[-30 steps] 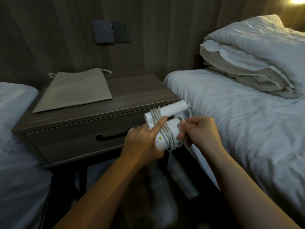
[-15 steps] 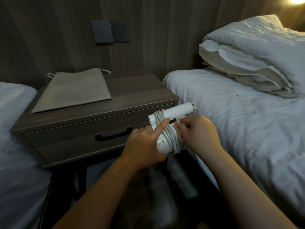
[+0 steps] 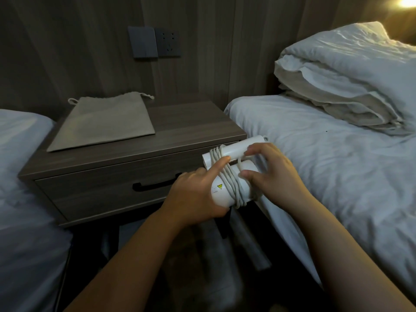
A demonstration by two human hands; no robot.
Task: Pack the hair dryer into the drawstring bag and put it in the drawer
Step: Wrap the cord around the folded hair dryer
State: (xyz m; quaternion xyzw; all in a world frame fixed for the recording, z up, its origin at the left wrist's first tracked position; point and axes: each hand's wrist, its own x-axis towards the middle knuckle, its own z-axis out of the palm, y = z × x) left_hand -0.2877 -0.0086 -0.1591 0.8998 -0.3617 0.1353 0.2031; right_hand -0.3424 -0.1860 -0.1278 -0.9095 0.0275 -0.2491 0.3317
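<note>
A white folded hair dryer with its grey cord wound around it is held in the air in front of the nightstand's right corner. My left hand grips the barrel from the left, index finger pressing on the cord wraps. My right hand holds the right side, fingers curled over the handle and thumb on the cord. The beige drawstring bag lies flat on the nightstand top, mouth toward the wall. The drawer with a black handle is closed.
The dark wood nightstand stands between two white beds. A folded duvet and pillow lie at the head of the right bed. A wall switch and socket sit above the nightstand.
The hair dryer and both hands have shifted slightly right and up. My right hand has moved from pinching the cord at the barrel to spreading over the handle and the wraps.
</note>
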